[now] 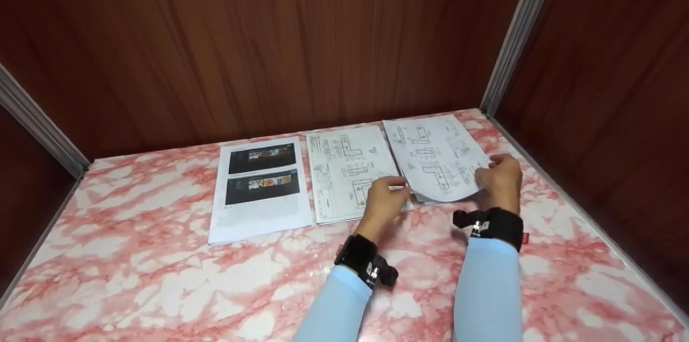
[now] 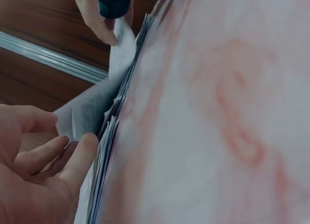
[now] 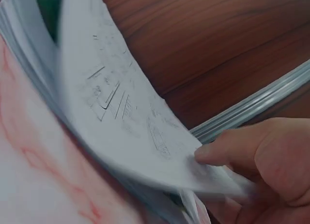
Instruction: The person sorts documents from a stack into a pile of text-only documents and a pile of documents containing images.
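My right hand [image 1: 499,178] pinches the near right corner of a sheet with line drawings [image 1: 438,156], the top one of the right-hand paper stack. In the right wrist view the thumb [image 3: 213,154] presses on the printed face, and the sheet [image 3: 116,117] bows up off the pages under it. My left hand [image 1: 385,199] is at the sheet's near left corner, over the edge of the middle stack [image 1: 339,180]. Its fingers [image 2: 80,156] are loosely bent and spread beside the lifted sheet in the left wrist view.
Left of the middle stack lies a page with two dark printed pictures [image 1: 258,221]. A red and white marbled table [image 1: 177,283] bears the papers. Brown wood panels [image 1: 269,46] with metal corner posts [image 1: 519,35] stand behind and at the sides.
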The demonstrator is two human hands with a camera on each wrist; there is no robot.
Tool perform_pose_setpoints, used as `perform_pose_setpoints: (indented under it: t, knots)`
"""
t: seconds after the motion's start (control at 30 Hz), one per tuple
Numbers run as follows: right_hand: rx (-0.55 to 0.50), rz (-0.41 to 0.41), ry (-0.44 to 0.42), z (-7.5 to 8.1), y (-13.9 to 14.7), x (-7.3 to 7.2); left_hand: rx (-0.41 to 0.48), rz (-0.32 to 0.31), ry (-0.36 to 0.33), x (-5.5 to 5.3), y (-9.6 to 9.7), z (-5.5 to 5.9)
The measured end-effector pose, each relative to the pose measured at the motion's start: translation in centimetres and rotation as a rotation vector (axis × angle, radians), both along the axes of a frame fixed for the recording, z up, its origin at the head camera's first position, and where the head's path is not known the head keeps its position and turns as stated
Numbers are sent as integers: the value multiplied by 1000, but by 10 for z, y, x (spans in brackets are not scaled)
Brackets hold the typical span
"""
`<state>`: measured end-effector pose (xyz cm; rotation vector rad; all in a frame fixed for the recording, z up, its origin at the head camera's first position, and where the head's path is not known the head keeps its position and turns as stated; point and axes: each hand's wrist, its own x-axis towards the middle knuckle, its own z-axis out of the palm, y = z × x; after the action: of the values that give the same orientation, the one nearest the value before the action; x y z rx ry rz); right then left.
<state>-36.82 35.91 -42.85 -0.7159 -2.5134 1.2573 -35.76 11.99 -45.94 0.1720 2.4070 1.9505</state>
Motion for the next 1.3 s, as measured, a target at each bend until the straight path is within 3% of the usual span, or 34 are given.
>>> perform_pose_setpoints:
  t: [0.1, 0.17, 0.23, 0.33, 0.43, 0.57, 0.8, 1.03, 1.13, 1.3]
  knots:
    - [-85, 23, -14, 1, 0, 1, 97, -14, -44, 0, -2, 2]
    - [-232, 75, -20, 1, -1, 2, 172, -33, -84, 0, -3, 2]
    - [-291, 128, -53, 1, 0, 3, 219, -46, -108, 0, -4, 3]
    - [-293, 195, -127, 2, 1, 6, 244, -45, -119, 1, -5, 3]
    - [-158, 230, -229, 3, 3, 7, 248, -23, -111, 1, -7, 2]
    - [-245, 258, -291, 2, 2, 7, 248, 16, -108, 0, -9, -1]
    - [-369, 252, -263, 1, 1, 4, 275, 48, -118, -1, -12, 2]
    - [-505, 257, -189, 5, 6, 2, 114, 118, -12, -3, -18, 9]
    - [-524, 283, -136, 7, 6, 1, 156, 113, 10, -4, -23, 13]
    - [-609, 329, -64, 9, 1, -3, 277, 90, -17, -7, -33, 21]
